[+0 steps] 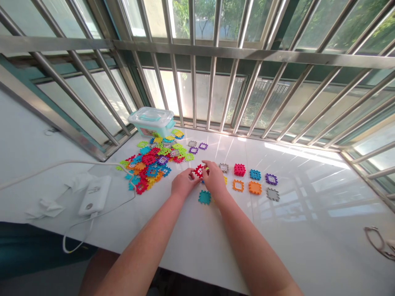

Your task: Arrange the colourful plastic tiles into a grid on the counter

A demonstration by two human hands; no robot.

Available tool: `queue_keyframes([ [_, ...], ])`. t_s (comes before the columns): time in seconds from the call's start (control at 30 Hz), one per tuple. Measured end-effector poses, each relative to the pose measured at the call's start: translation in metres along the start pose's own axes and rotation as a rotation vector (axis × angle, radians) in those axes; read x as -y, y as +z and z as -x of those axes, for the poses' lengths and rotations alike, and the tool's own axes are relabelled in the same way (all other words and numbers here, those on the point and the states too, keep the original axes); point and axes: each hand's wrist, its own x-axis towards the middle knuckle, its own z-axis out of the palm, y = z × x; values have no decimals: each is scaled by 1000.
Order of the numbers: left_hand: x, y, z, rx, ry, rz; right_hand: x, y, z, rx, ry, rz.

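Observation:
A red interlocking plastic tile (199, 171) with a window pattern is held up between my two hands. My left hand (184, 182) has its fingers closed on the tile's left side. From the right, my right hand (215, 180) pinches it, hiding part of it. A bit of lime green shows by the right fingertips; what it belongs to is unclear. Just below lies a teal tile (204, 197). Past my right hand are a grey tile (224, 167), a red stack (240, 169), blue tiles (255, 174), a purple tile (271, 179) and orange tiles (255, 188).
A mixed heap of tiles (151, 160) spreads to the left. Behind it stands a lidded clear-and-teal box (152, 121). A white power strip (95, 195) with cables lies at the left, glasses (378, 243) at the right edge. Metal window bars (212, 82) close off the back.

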Motion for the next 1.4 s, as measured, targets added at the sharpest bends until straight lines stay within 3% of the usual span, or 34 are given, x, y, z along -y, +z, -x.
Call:
queue_keyframes([
  [0.13,-2,-2,2,-16,4,-12,3,-2,0,17,-48,33],
  [0.43,-7,-8,5,23,-38,-117,25,-10,0,234,-31,206],
  [0.73,-8,-8,4,35,-40,-137,27,-33,-1,378,-67,157],
  [0.8,-9,-7,4,26,-41,-116,22,-39,-3,362,-89,157],
  [0.9,-10,-6,5,-8,-25,-103,10,-57,-9,233,-76,199],
  [1.07,-11,-4,7,-38,-19,-114,-24,-100,-19,-39,102,409],
  [1.23,-10,-3,7,-49,-16,-115,-58,-131,-18,-41,286,521],
  [1.4,-11,-3,6,-39,-21,-129,-69,-138,-15,-6,341,552],
])
